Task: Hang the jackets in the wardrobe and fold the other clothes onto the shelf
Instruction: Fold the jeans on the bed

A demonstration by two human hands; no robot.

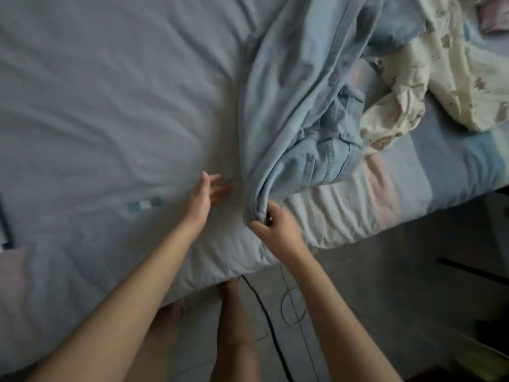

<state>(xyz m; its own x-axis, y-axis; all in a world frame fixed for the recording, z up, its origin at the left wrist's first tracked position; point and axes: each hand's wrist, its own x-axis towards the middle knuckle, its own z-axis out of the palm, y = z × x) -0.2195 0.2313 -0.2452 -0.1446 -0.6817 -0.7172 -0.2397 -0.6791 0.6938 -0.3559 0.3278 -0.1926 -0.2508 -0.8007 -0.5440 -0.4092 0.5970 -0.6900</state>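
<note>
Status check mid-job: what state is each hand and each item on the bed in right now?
Right hand: pinches the near end of the denim garment.
Left hand: open, fingers straight, holds nothing.
Denim garment: unfolded, bunched and twisted across the bed.
Cream patterned cloth: crumpled, untouched, beside the denim.
Bed sheet: wrinkled.
Black cable: lying loose on the floor.

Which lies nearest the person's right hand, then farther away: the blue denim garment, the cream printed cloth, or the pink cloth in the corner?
1. Blue denim garment: pinched by the right hand at the edge of the bed.
2. Cream printed cloth: farther up the bed, to the right.
3. Pink cloth: far top-right corner.
</note>
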